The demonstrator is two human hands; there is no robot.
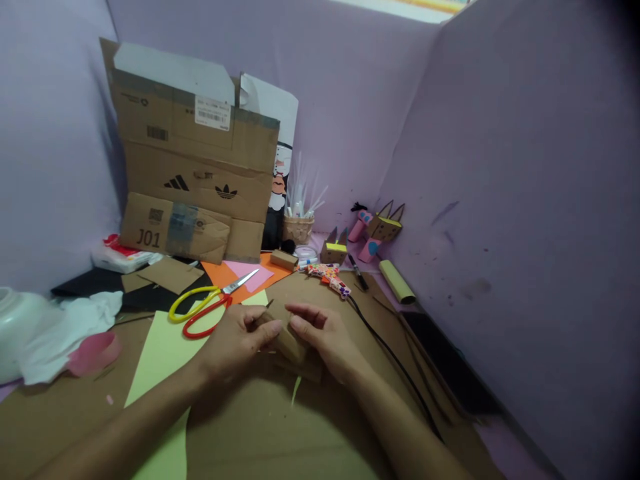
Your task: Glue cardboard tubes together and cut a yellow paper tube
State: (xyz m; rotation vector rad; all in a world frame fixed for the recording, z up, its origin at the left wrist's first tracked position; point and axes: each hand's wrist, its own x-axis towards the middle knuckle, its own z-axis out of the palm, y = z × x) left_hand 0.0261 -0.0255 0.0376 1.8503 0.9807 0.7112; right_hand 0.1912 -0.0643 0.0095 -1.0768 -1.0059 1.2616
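Observation:
Between my two hands is a small folded piece of brown cardboard (291,341), held up over the brown work surface. Thumb and fingers of my left hand (245,333) pinch its left side. On the opposite side my right hand (323,333) grips it, thumb on the near face. Part of the piece is covered by my fingers. Scissors with one yellow and one red handle (207,327) lie partly spread just left of my left hand. Beyond my right hand rests a hot glue gun (330,275) wrapped in a colourful pattern, its black cord running toward me.
Large flattened cardboard (200,157) leans at the back left. Yellow-green paper (160,373) lies under the scissors. A white tub (13,333) and tissue stand left. Cardboard figures with pointed ears (385,227), a marker (359,273) and a paper roll (397,281) are at the back right.

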